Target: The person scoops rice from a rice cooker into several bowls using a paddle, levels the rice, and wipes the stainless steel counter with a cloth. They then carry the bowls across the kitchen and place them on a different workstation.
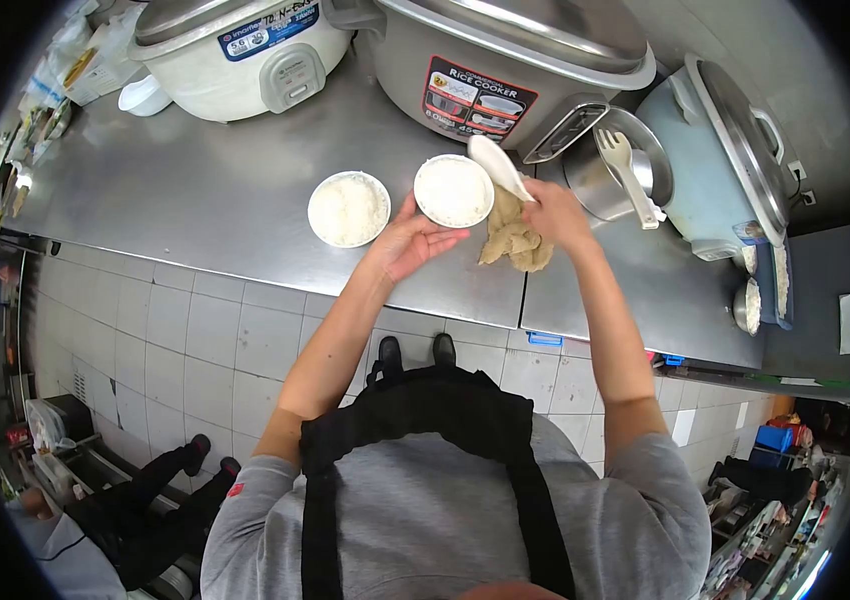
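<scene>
My left hand point(415, 243) supports a white bowl of rice point(454, 191) from below, its fingers under the near side. In my right hand point(557, 213) is a white rice paddle point(498, 166), its broad end beside the bowl's right rim. A second bowl of rice point(349, 209) stands on the steel counter point(195, 200), left of the held one. Beneath the paddle and my right hand lies a crumpled tan cloth point(516, 243).
A large rice cooker point(545, 60) stands behind the bowls, with a white cooker point(245, 70) to its left and a pale blue one point(715, 160) at right. A metal pot point(595, 185) has a slotted spatula point(629, 175) across it. Another person's legs point(170, 500) show at lower left.
</scene>
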The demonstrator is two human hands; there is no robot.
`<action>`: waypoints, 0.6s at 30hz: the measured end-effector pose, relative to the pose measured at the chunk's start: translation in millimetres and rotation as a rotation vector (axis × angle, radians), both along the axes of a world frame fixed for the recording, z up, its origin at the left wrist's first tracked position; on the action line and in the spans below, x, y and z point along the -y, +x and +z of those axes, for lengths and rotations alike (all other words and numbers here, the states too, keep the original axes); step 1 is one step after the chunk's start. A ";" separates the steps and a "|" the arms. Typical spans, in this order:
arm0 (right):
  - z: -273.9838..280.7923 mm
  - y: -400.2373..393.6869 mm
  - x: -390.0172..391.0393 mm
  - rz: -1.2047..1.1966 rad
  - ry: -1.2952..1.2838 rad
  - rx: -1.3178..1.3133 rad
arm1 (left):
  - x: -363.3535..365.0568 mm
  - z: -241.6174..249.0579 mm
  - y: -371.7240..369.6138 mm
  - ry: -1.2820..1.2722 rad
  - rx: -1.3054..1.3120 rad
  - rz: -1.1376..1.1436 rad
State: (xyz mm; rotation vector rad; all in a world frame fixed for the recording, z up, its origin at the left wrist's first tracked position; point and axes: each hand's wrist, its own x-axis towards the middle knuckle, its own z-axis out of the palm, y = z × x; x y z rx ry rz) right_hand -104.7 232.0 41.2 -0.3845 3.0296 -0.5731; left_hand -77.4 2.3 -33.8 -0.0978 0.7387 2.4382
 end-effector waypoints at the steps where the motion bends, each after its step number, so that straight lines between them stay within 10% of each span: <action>1: -0.8 -6.6 0.7 0.073 0.064 0.004 | -0.3 1.8 -0.6 -0.006 0.012 -0.001; 18: 56.6 7.5 33.8 0.391 0.488 -0.527 | -2.2 -3.1 -0.9 0.021 0.016 0.005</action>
